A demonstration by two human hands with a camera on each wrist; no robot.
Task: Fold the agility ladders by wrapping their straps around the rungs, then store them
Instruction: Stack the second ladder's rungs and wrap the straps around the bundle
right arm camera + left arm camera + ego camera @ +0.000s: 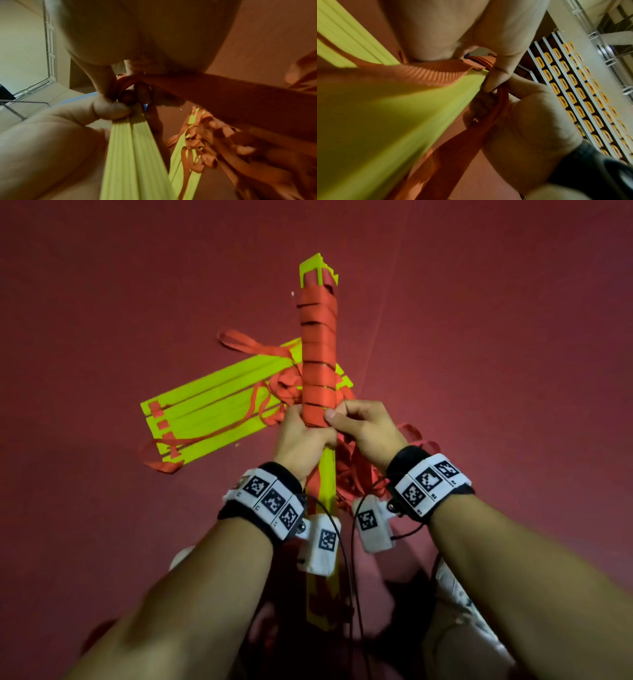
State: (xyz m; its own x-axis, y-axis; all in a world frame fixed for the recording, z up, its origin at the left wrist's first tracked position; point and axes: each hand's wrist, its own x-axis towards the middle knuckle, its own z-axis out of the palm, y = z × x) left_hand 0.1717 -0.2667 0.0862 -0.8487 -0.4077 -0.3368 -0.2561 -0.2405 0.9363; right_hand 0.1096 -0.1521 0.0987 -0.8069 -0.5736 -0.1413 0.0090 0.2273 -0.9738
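Over red floor (496, 337), wide bare room all round. 2 ladders: bundle (318, 337) held upright at centre, flat yellow rungs stacked, top end poking past wrap; 2nd ladder (212, 405) lies flat on floor behind-left, rungs fanned, loose straps (274, 385) tangled over it. Strap (317, 371) = orange ribbed webbing, spiralled abt 10 turns down bundle. L hand (301, 436) fist clamped on bundle just below wrap. R hand (359, 426) touching it, thumb + fingers pinching lowest strap turn. 2 wrist bands (270, 501) w/ b&w tags.
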